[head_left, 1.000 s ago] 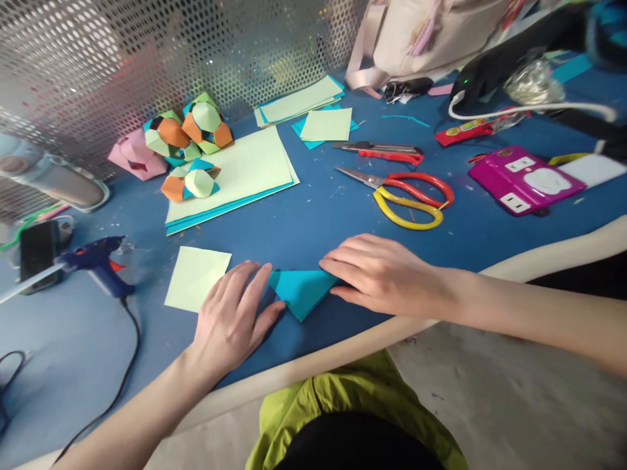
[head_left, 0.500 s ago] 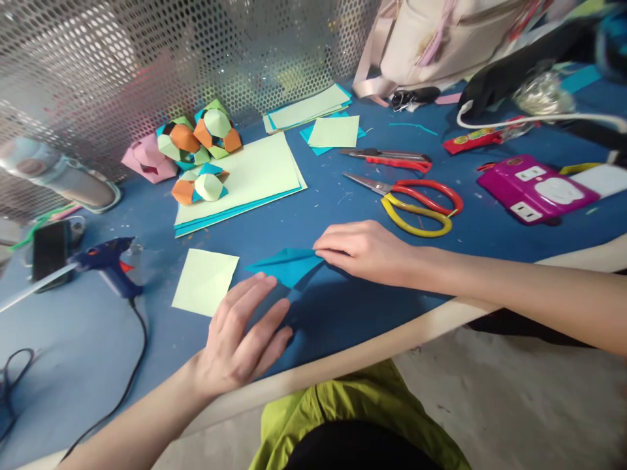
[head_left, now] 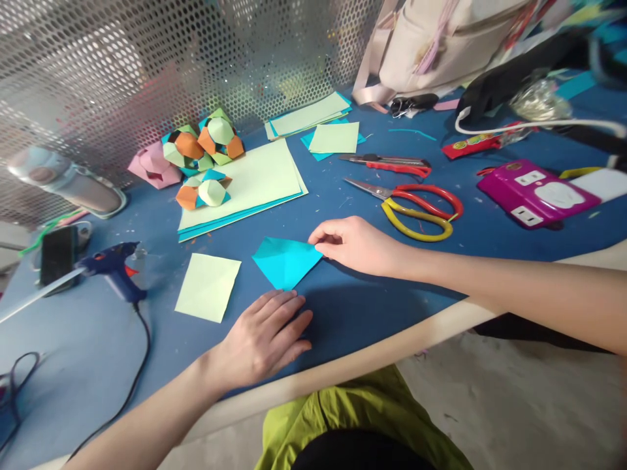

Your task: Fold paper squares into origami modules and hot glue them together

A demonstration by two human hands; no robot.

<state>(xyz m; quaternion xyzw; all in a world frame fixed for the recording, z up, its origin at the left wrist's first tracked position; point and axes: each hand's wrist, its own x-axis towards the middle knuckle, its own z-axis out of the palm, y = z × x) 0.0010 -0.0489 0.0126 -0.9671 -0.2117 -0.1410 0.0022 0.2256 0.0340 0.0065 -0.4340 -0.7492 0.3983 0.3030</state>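
Observation:
A square of blue paper [head_left: 287, 261] with a crease across it lies in front of me, one corner pointing toward me. My right hand [head_left: 350, 245] pinches its right corner between thumb and fingers. Just below the near corner rests my left hand [head_left: 272, 333], palm down with its fingers stretched out and apart, the fingertips at the paper's edge. Left of the blue sheet is a pale green paper square [head_left: 208, 287], flat on the blue table [head_left: 372, 320].
Behind lie stacked paper sheets [head_left: 264, 173] and folded paper balls [head_left: 220, 137]. Scissors [head_left: 416, 205], a box cutter [head_left: 392, 163] and a purple power socket [head_left: 533, 194] are at right. A glue gun [head_left: 115, 267], phone [head_left: 59, 258] and bottle [head_left: 68, 179] stand left.
The blue paper has gone from partly raised and folded to spread out with its face showing. My left hand has moved right and down, while my right hand keeps its corner.

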